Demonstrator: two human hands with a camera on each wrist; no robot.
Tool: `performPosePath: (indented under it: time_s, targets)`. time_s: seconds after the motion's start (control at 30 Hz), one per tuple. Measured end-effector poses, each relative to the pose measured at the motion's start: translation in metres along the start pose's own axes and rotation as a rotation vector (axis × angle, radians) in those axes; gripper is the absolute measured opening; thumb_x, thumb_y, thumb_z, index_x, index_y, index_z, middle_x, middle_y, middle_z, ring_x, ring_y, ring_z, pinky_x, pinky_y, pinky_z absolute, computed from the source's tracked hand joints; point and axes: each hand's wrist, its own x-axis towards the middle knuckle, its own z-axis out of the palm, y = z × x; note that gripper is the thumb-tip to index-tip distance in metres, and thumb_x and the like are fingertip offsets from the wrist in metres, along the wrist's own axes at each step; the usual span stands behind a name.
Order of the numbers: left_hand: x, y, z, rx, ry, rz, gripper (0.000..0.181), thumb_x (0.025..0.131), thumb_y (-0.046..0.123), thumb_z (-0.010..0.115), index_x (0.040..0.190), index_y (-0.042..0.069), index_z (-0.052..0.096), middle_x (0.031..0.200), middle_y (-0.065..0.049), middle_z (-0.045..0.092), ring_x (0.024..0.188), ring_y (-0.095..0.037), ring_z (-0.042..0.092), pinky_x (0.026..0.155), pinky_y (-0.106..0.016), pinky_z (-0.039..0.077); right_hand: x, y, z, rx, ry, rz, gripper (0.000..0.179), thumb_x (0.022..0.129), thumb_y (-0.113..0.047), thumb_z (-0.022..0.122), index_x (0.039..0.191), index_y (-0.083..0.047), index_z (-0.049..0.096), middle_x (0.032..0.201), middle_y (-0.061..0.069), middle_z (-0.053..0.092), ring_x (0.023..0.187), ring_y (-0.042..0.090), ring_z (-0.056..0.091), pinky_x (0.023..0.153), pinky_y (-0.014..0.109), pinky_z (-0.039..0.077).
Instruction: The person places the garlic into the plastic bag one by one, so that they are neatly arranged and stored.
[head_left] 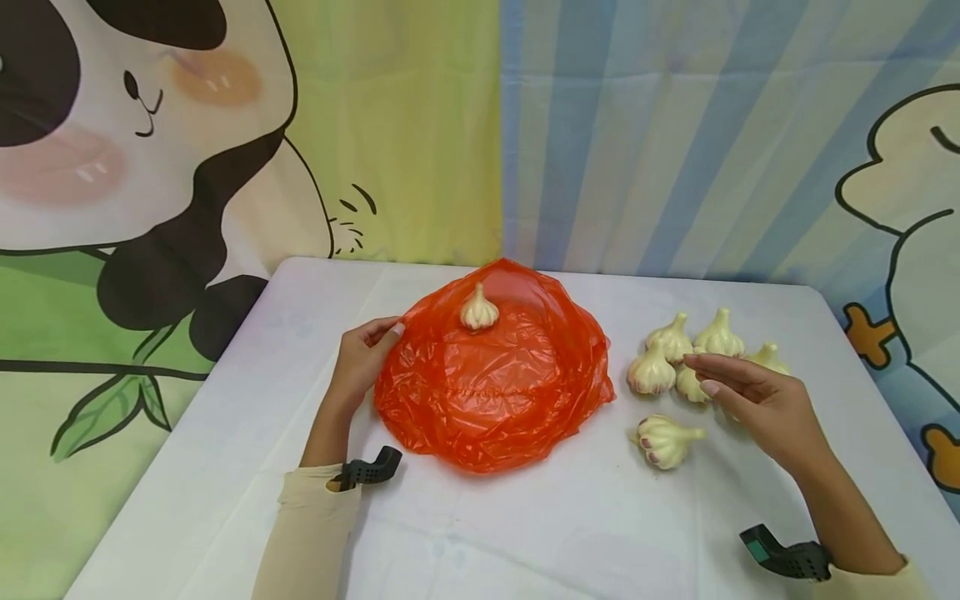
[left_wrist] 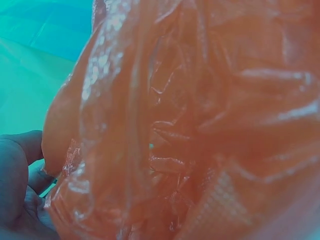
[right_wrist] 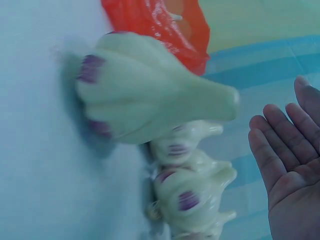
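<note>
An orange-red plastic bag point(head_left: 495, 433) lies spread with its mouth open in the middle of the white table. One garlic bulb point(head_left: 478, 312) sits inside it, near the far side. My left hand point(head_left: 360, 358) pinches the bag's left edge between thumb and fingers; in the left wrist view the bag point(left_wrist: 145, 125) hides part of that hand point(left_wrist: 20, 185). To the right, several pale garlic bulbs point(head_left: 651, 372) stand clustered, partly covered by my right hand point(head_left: 772, 408). That hand point(right_wrist: 295, 170) is held above them, fingers extended and holding nothing. A single garlic bulb point(head_left: 663, 442) lies on its side nearer me.
A white cloth covers the table point(head_left: 570, 533). Behind it hangs a printed curtain point(head_left: 600, 150) with a panda and stripes. A black wrist mount point(head_left: 371, 468) sits on my left wrist and another mount point(head_left: 787, 557) on my right.
</note>
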Motion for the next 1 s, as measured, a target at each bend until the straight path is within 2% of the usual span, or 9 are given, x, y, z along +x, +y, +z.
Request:
performPosePath:
  time_s: [0.23,0.43,0.73,1.0]
  targets:
    - [-0.002,-0.001,-0.001,0.001,0.018,-0.031,0.036,0.098,0.031,0.058,0.125,0.009,0.065,0.116,-0.009,0.064,0.100,-0.023,0.061,0.081,-0.023,0.053,-0.020,0.015,0.003,0.048,-0.056,0.018,0.035,0.093,0.001,0.063,0.127,0.001,0.061,0.122,-0.005,0.065,0.107,0.003,0.062,0.080,0.016,0.051]
    - [-0.002,-0.001,-0.001,-0.003,0.002,-0.023,0.038,0.098,0.033,0.059,0.126,0.007,0.064,0.117,-0.010,0.064,0.100,-0.023,0.060,0.081,-0.023,0.052,-0.030,0.025,0.008,0.112,-0.109,0.044,0.036,0.092,0.002,0.063,0.128,0.003,0.059,0.125,-0.002,0.064,0.113,0.004,0.059,0.081,0.019,0.051]
    - [-0.003,-0.003,0.000,-0.007,0.018,-0.029,0.037,0.098,0.034,0.059,0.125,0.009,0.065,0.116,-0.009,0.065,0.100,-0.023,0.062,0.081,-0.023,0.053,-0.035,0.030,0.011,0.129,-0.144,0.010,0.036,0.093,0.005,0.061,0.128,0.004,0.059,0.126,0.000,0.064,0.114,0.009,0.060,0.084,0.018,0.050]
    - [-0.002,-0.003,0.000,-0.009,0.008,-0.017,0.038,0.098,0.032,0.059,0.126,0.008,0.064,0.116,-0.010,0.065,0.099,-0.023,0.061,0.080,-0.023,0.053,-0.038,0.030,0.014,0.162,-0.177,0.033,0.040,0.090,0.005,0.065,0.129,0.003,0.058,0.128,0.002,0.063,0.116,0.008,0.058,0.086,0.019,0.049]
